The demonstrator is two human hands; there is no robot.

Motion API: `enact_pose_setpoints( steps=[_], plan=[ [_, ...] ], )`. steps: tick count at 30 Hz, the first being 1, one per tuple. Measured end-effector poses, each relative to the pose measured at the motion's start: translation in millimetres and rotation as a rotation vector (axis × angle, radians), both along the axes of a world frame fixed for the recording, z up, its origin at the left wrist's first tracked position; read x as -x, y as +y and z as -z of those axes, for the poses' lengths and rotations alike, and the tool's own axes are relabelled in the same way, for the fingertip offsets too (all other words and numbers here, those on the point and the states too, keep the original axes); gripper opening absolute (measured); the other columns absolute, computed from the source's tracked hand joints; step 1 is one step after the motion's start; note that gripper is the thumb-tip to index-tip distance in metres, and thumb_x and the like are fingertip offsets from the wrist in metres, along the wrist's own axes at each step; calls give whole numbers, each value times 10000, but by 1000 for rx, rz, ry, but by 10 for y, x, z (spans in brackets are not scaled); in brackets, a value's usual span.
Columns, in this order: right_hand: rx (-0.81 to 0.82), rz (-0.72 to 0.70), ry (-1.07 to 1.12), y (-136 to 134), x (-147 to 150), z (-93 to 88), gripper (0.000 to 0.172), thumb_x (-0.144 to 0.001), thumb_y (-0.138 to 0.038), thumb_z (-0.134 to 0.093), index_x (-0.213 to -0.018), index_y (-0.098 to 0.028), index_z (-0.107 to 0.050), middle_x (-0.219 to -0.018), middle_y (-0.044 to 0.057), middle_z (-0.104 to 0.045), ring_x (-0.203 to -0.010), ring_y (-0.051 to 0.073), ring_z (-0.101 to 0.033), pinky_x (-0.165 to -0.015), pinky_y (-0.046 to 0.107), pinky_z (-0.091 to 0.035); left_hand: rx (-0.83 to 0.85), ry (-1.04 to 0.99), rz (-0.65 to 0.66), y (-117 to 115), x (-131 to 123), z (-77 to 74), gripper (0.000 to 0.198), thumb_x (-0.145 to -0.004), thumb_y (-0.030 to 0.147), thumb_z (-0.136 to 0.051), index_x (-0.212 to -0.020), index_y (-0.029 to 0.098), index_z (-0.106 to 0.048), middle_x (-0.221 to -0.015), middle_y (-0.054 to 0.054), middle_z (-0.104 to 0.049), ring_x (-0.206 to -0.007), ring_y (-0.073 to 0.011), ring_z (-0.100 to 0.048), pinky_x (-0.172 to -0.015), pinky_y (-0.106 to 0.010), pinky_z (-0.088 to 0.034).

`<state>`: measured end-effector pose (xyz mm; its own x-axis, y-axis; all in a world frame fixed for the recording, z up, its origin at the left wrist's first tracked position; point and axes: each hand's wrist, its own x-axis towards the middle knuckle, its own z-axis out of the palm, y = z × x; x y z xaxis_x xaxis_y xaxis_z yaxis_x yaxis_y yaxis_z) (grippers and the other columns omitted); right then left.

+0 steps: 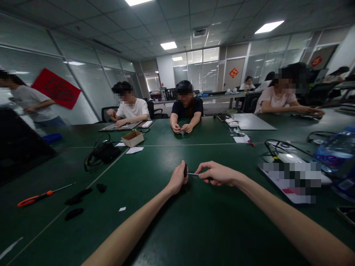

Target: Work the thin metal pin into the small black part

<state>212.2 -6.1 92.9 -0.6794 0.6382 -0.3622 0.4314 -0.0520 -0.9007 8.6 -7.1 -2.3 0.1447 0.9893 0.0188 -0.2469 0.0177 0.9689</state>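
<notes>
Left hand grips a small dark piece; right hand pinches a thin metal shaft reaching it.
Over the green tabletop, one apparently steadies while the other guides; an orange-and-black screwdriver lies well apart, leftward.

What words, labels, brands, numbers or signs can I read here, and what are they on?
None reads clearly.
Red poster: dark marks, too blurred.
Red door sign: yellowish marks, too small.
Red sign at far right: too small.
Bottle label: too blurred.
</notes>
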Motion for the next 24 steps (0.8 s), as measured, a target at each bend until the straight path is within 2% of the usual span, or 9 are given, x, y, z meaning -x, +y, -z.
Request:
enact_pose_setpoints(
  steps=[4, 15, 24],
  plan=[
    [6, 43, 5, -27, 34, 52, 281, -796, -351, -582, -1043, -222, -545, -695, -30, -482, -423, 29, -337, -346, 157, -186, 8, 0, -35, 19, 2, 37, 469, -820, 633, -371, -757, 173, -438, -439, 69, -300, -350, -55, -218, -357, -171, -134],
    [-57, 275, 163, -291, 344, 369, 216, -806, -335, -521, -989, -220, -528, -664, -37, -436, -388, 39, -322, -317, 157, -160, 66, -89, -198, 59, 7, 127, 475, -800, 650, -387, -749, 178, -417, -422, 87, -261, -334, -52, -198, -356, -170, -146],
    [-140, 421, 328, -429, 559, 642, 189, -851, -341, -484, -980, -204, -498, -594, -54, -423, -386, 43, -307, -343, 153, -206, 87, -83, -272, 110, -4, 148, 488, -794, 675, -362, -738, 192, -408, -418, 96, -221, -326, -58, -180, -349, -176, -151]
  ],
)
